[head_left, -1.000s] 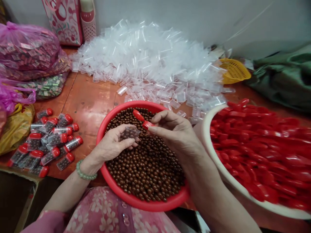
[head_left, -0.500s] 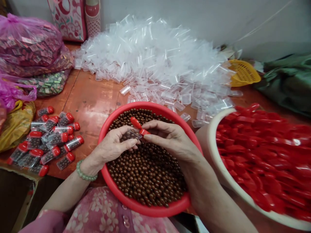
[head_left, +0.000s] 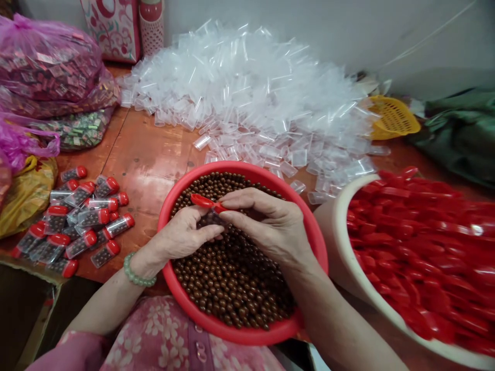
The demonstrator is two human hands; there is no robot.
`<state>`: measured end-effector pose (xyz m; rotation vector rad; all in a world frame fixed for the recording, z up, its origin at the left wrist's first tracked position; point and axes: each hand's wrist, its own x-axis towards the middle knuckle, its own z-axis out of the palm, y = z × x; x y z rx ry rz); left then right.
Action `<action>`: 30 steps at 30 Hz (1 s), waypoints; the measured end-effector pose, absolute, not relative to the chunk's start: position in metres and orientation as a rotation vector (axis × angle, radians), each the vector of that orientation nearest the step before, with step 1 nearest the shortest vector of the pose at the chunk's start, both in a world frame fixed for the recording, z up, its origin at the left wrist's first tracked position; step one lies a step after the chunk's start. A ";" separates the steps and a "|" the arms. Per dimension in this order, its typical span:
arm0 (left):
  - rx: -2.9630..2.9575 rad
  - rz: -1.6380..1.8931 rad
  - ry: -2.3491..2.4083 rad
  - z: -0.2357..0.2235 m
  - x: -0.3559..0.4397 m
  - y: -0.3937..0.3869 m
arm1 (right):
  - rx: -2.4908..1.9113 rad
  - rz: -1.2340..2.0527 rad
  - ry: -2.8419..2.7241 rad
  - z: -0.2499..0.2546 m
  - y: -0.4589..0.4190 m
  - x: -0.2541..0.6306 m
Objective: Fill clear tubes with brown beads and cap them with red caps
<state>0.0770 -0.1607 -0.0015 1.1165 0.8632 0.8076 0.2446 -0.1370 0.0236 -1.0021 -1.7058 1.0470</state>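
Note:
Above the red basin (head_left: 240, 337) of glossy brown balls (head_left: 232, 288), my left hand (head_left: 181, 234) is closed around a small clear plastic tube (head_left: 209, 219) with brown balls in it. My right hand (head_left: 270, 219) pinches a red plastic cap (head_left: 201, 201) at the tube's right end; its long flap points left over the tube. Fingers partly hide where cap and tube meet. To the left, several filled tubes with red caps (head_left: 91, 216) lie in a loose pile on the table.
A heap of clear tubes (head_left: 247, 87) covers the back of the table (head_left: 143, 149). At the right stands a white tub (head_left: 340, 216) full of red plastic caps (head_left: 417, 247), near a yellow basket (head_left: 392, 118). Pink bags (head_left: 50, 67) of small packets sit at the left.
The red cap's flap has swung left and down, from sticking up to lying over the tube. My right hand has moved slightly left and its fingers press closer to the tube's end.

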 end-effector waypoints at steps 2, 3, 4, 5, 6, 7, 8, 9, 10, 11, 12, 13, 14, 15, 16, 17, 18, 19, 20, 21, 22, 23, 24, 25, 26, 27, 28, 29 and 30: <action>1.114 0.778 0.876 -0.002 0.077 -0.160 | -0.991 1.003 -1.750 0.023 -0.138 0.244; 1.099 0.767 0.883 -0.001 0.076 -0.160 | -0.995 0.983 -1.766 0.022 -0.138 0.245; 1.076 0.765 0.893 0.000 0.076 -0.160 | -1.001 0.966 -1.783 0.022 -0.138 0.247; 1.049 0.768 0.906 0.001 0.076 -0.160 | -1.007 0.950 -1.801 0.022 -0.138 0.249; 1.021 0.777 0.921 0.002 0.076 -0.160 | -1.012 0.935 -1.820 0.022 -0.139 0.251; 0.999 0.787 0.932 0.003 0.076 -0.160 | -1.016 0.924 -1.836 0.023 -0.139 0.254; 0.987 0.797 0.935 0.004 0.076 -0.159 | -1.018 0.922 -1.849 0.024 -0.139 0.257; 0.987 0.803 0.928 0.004 0.077 -0.159 | -1.021 0.924 -1.855 0.026 -0.139 0.260; 0.994 0.807 0.915 0.005 0.077 -0.159 | -1.028 0.930 -1.860 0.027 -0.139 0.263; 0.999 0.812 0.902 0.005 0.077 -0.159 | -1.043 0.935 -1.867 0.029 -0.139 0.266; 0.998 0.819 0.894 0.004 0.076 -0.159 | -1.058 0.939 -1.882 0.030 -0.138 0.268; 0.995 0.830 0.892 0.004 0.076 -0.159 | -1.072 0.942 -1.900 0.031 -0.138 0.270; 1.000 0.842 0.894 0.004 0.076 -0.159 | -1.084 0.943 -1.914 0.032 -0.138 0.272; 1.016 0.848 0.896 0.003 0.076 -0.159 | -1.096 0.942 -1.917 0.033 -0.137 0.273; 1.040 0.848 0.893 0.003 0.076 -0.159 | -1.104 0.939 -1.904 0.033 -0.137 0.273; 1.065 0.846 0.888 0.003 0.076 -0.159 | -1.110 0.932 -1.872 0.032 -0.136 0.273; 1.087 0.842 0.882 0.003 0.076 -0.159 | -1.115 0.923 -1.829 0.031 -0.136 0.271; 1.095 0.839 0.879 0.003 0.076 -0.159 | -1.117 0.913 -1.788 0.030 -0.136 0.269; 1.085 0.841 0.878 0.003 0.077 -0.159 | -1.110 0.904 -1.759 0.029 -0.136 0.267; 1.067 0.846 0.880 0.004 0.077 -0.159 | -1.095 0.903 -1.752 0.028 -0.136 0.264; 1.052 0.849 0.882 0.004 0.078 -0.159 | -1.073 0.905 -1.765 0.027 -0.136 0.262; 1.042 0.849 0.886 0.003 0.078 -0.159 | -1.049 0.908 -1.798 0.026 -0.136 0.260; 1.036 0.846 0.889 0.003 0.078 -0.159 | -1.028 0.908 -1.841 0.026 -0.137 0.259; 1.033 0.843 0.892 0.002 0.078 -0.159 | -1.013 0.905 -1.882 0.026 -0.137 0.258; 1.039 0.840 0.898 0.001 0.078 -0.160 | -1.005 0.901 -1.917 0.026 -0.137 0.259; 1.056 0.837 0.906 0.000 0.078 -0.160 | -1.003 0.899 -1.946 0.027 -0.137 0.260; 1.082 0.833 0.914 -0.002 0.078 -0.160 | -1.006 0.900 -1.966 0.027 -0.137 0.261; 1.114 0.827 0.922 -0.004 0.077 -0.160 | -1.011 0.909 -1.980 0.027 -0.136 0.263; 1.149 0.818 0.931 -0.005 0.077 -0.160 | -1.016 0.922 -1.984 0.027 -0.136 0.264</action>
